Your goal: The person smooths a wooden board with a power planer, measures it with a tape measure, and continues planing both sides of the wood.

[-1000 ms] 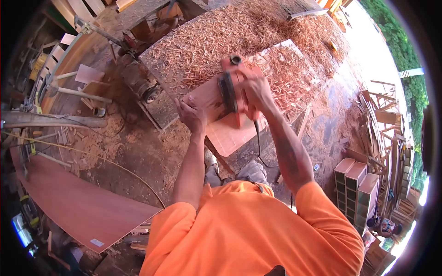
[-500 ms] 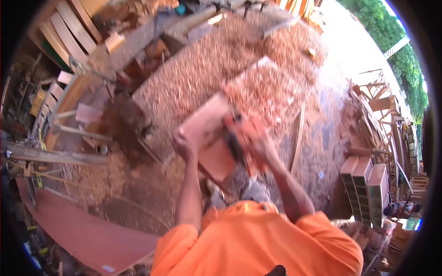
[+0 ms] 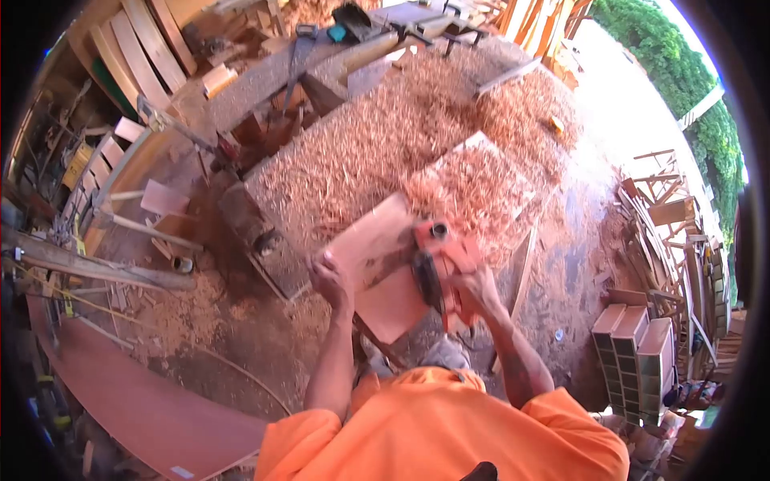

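Note:
A red and black electric planer (image 3: 449, 260) lies along the right side of a flat wooden board (image 3: 389, 309). My right hand (image 3: 475, 290) is closed around the planer's handle. At the board's left edge, my left hand (image 3: 329, 276) grips the wood with its fingers curled over the edge. A dark smudge or shadow crosses the board's face beside the planer. The planer's underside is hidden.
Curly shavings cover the workbench (image 3: 277, 280) ahead, with a pale panel (image 3: 480, 140) partly buried in them. Clamps (image 3: 449, 36) sit at its far end. Stacked box-like wooden pieces (image 3: 630, 337) stand right; a large reddish sheet (image 3: 152, 401) lies lower left.
The view has shifted, so the bench and board appear lower and slightly further right, and the picture is sharper. Both hands keep their holds on the board and the planer.

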`<state>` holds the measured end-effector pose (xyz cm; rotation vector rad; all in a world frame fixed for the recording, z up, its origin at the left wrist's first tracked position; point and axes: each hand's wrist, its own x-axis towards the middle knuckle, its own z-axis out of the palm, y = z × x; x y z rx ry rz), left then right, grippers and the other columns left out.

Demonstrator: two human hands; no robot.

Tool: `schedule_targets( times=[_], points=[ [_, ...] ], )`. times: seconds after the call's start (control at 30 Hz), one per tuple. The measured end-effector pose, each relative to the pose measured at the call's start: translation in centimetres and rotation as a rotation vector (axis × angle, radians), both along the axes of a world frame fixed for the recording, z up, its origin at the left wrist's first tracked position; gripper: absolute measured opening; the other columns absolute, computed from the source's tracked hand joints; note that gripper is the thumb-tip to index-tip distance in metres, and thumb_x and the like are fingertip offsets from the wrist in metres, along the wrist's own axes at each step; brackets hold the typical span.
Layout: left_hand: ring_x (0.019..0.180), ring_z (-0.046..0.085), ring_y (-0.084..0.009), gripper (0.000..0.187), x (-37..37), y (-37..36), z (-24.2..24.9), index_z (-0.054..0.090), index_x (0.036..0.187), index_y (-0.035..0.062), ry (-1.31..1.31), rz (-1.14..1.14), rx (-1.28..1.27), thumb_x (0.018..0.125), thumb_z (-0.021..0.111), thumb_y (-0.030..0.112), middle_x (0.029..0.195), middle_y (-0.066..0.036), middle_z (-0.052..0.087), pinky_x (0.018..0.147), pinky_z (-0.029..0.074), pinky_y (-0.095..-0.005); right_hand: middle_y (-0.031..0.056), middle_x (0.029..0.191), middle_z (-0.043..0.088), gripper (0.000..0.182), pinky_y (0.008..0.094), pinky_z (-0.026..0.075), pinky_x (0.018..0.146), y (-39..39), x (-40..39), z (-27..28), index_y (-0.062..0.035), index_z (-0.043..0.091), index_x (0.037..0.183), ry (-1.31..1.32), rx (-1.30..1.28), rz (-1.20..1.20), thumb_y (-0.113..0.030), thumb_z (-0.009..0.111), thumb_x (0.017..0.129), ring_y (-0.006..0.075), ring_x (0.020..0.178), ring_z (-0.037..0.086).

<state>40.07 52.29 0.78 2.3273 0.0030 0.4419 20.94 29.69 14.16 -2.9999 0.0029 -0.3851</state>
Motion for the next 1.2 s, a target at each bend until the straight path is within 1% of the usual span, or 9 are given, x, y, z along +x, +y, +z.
schedule_targets(
  times=[0.17, 0.33, 0.5, 0.57, 0.6, 0.63, 0.77, 0.97, 1.2],
  points=[
    [0.116, 0.055, -0.0443, 0.048, 0.1, -0.1, 0.0, 0.052, 0.117, -0.0159, 0.000, 0.026, -0.006, 0.099, 0.050, 0.029, 0.127, -0.030, 0.055, 0.100, 0.044, -0.0471, 0.0048, 0.067, 0.066, 0.009, 0.0367, 0.052, 0.053, -2.0, 6.2, 1.1, -0.0178, 0.068, 0.062, 0.024, 0.129, 0.007, -0.010, 0.069, 0.058, 0.0244, 0.060, 0.066],
    [0.118, 0.053, -0.0450, 0.050, -0.3, -0.2, 1.6, 0.050, 0.121, -0.0148, 0.035, 0.016, -0.053, 0.100, 0.049, 0.030, 0.130, -0.031, 0.052, 0.102, 0.043, -0.0477, -0.0006, 0.122, 0.061, 0.021, 0.0331, 0.054, 0.076, -5.0, 15.4, -0.8, -0.0179, 0.076, 0.078, -0.008, 0.091, -0.019, -0.007, 0.058, 0.075, 0.0212, 0.097, 0.066],
    [0.121, 0.052, -0.0447, 0.055, -0.1, 0.1, 1.2, 0.048, 0.123, -0.0163, 0.090, -0.026, -0.095, 0.100, 0.047, 0.033, 0.133, -0.032, 0.049, 0.103, 0.042, -0.0471, 0.0003, 0.097, 0.067, 0.017, 0.0328, 0.053, 0.059, -4.5, 17.3, 0.2, -0.0166, 0.075, 0.076, 0.198, 0.453, -0.192, -0.011, 0.059, 0.079, 0.0191, 0.065, 0.065],
    [0.121, 0.051, -0.0445, 0.056, 0.1, 0.1, 1.5, 0.048, 0.123, -0.0169, 0.092, -0.036, -0.105, 0.101, 0.046, 0.034, 0.133, -0.032, 0.049, 0.103, 0.042, -0.0469, -0.0004, 0.091, 0.068, 0.017, 0.0325, 0.054, 0.056, -3.9, 15.3, 1.5, -0.0199, 0.073, 0.072, 0.168, 0.350, -0.063, -0.011, 0.060, 0.078, 0.0180, 0.062, 0.068],
    [0.121, 0.051, -0.0445, 0.056, 0.2, 0.2, 1.5, 0.049, 0.122, -0.0168, 0.079, -0.034, -0.095, 0.101, 0.046, 0.035, 0.133, -0.032, 0.049, 0.103, 0.042, -0.0468, 0.0019, 0.095, 0.067, 0.015, 0.0343, 0.053, 0.057, -3.3, 13.6, 0.9, -0.0161, 0.072, 0.073, -0.214, -0.015, 0.115, -0.008, 0.060, 0.073, 0.0212, 0.070, 0.067],
    [0.121, 0.051, -0.0444, 0.056, 0.3, 0.2, 1.4, 0.049, 0.121, -0.0167, 0.067, -0.030, -0.087, 0.101, 0.046, 0.035, 0.132, -0.032, 0.049, 0.103, 0.042, -0.0468, 0.0005, 0.089, 0.066, 0.013, 0.0355, 0.053, 0.059, -2.7, 11.3, 0.4, -0.0182, 0.070, 0.069, 0.085, -0.003, 0.005, -0.008, 0.062, 0.069, 0.0208, 0.072, 0.067],
    [0.121, 0.052, -0.0440, 0.054, 0.5, 0.3, 0.6, 0.052, 0.118, -0.0157, 0.058, -0.031, -0.048, 0.100, 0.046, 0.035, 0.132, -0.031, 0.051, 0.103, 0.042, -0.0464, 0.0044, 0.082, 0.064, 0.012, 0.0348, 0.051, 0.060, 1.9, 0.0, 2.7, -0.0178, 0.067, 0.071, 0.038, 0.001, 0.162, -0.015, 0.068, 0.060, 0.0225, 0.074, 0.065],
    [0.120, 0.053, -0.0433, 0.052, 0.1, 0.0, 1.2, 0.052, 0.119, -0.0153, 0.091, -0.012, -0.071, 0.100, 0.047, 0.033, 0.130, -0.030, 0.053, 0.102, 0.043, -0.0458, 0.0099, 0.072, 0.067, 0.023, 0.0347, 0.054, 0.064, 7.6, -6.4, 5.9, -0.0009, 0.070, 0.094, 0.475, 1.162, -0.716, -0.017, 0.067, 0.078, 0.0172, 0.069, 0.066],
    [0.118, 0.054, -0.0414, 0.048, 0.2, -0.1, 0.9, 0.053, 0.121, -0.0117, 0.024, 0.006, -0.025, 0.100, 0.049, 0.032, 0.128, -0.028, 0.054, 0.100, 0.044, -0.0474, 0.0043, 0.066, 0.064, 0.017, 0.0318, 0.050, 0.049, 5.0, 1.6, 4.9, -0.0007, 0.069, 0.080, 0.363, 1.129, -0.563, -0.016, 0.066, 0.075, 0.0127, 0.056, 0.061]
  ],
)
